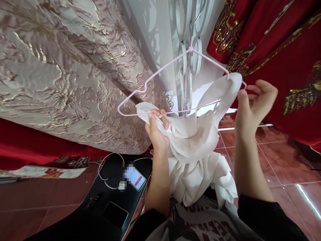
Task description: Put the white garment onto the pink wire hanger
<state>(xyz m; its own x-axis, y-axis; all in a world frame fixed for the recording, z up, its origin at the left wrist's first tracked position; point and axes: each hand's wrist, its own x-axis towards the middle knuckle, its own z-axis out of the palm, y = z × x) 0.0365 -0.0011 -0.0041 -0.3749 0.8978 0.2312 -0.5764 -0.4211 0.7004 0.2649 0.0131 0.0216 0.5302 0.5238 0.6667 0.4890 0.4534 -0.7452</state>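
Observation:
A pale pink hanger [167,64] stands in front of me, with its metal hook pointing up. A white garment [192,140] of thin, gathered cloth drapes from it down over my lap. Its right strap [234,80] loops over the hanger's right shoulder. My left hand [157,129] is closed on the left strap [143,108], close to the hanger's lower bar. At the hanger's right end is my right hand [254,107], its thumb beside the strap and its fingers loosely curved and apart.
A shiny embossed cloth [75,73] hangs at left, and red cloth with gold sequins [276,67] at right. Behind the hanger is white scrollwork metal [184,26]. A black seat [100,197] holds a lit phone [137,179], a dark phone [115,214] and a white cable [110,185].

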